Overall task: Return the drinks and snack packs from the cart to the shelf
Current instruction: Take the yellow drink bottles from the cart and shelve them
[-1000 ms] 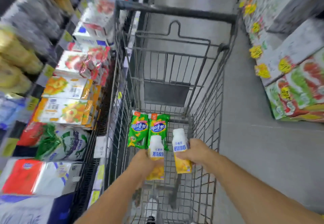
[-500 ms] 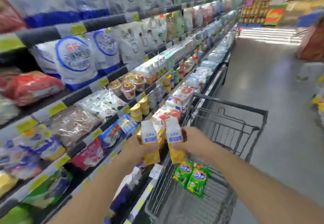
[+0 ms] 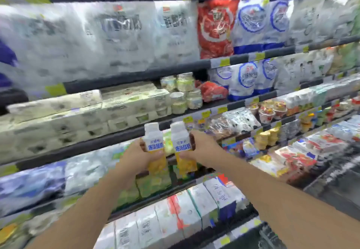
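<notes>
Two bottles, left bottle [image 3: 154, 147] and right bottle [image 3: 182, 147], gripped by each hand's fingers, nearly touching before the shelf edge [image 3: 109, 141].

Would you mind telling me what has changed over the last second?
Both bottles came up out of the cart and now face the shelf; the cart has left view. Unchanged: the left hand grips the left bottle, the right hand the right bottle.
</notes>
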### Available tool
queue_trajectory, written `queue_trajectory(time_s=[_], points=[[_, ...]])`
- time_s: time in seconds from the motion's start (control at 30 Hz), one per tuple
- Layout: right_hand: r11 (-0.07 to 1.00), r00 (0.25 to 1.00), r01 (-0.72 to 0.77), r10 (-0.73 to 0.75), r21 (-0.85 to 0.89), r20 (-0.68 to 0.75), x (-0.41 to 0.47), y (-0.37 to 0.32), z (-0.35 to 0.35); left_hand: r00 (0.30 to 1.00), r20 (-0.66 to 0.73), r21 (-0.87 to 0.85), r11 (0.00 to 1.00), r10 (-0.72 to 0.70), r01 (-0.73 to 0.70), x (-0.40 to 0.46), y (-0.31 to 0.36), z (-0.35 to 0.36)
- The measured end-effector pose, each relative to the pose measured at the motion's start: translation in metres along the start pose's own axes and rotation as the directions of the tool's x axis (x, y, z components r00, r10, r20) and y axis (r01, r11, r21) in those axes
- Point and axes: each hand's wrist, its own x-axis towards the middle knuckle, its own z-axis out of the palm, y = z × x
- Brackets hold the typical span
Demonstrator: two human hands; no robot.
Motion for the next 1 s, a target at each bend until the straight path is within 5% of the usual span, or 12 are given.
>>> queue_trajectory(time_s=[0.43,0.73,1.0], points=[[0.93,0.868,0.324,-0.366,0.175,0.337,0.027,-0.302,0.358,0.847,-0.511,-0.027,0.988,-0.143,0.151,-0.138,-0.135,-0.418],[0.855,0.712,0.43,-0.518,0.289,0.473,0.042,-0.421,0.505,0.673,-0.685,-0.169,0.959,-0.281,0.229,-0.183,-0.201,-0.56],[0.831,0.654,0.428,-0.556,0.356,0.513,0.094,-0.502,0.592,0.565,-0.777,-0.156,0.955,-0.276,0.252,-0.162,-0.212,-0.655]])
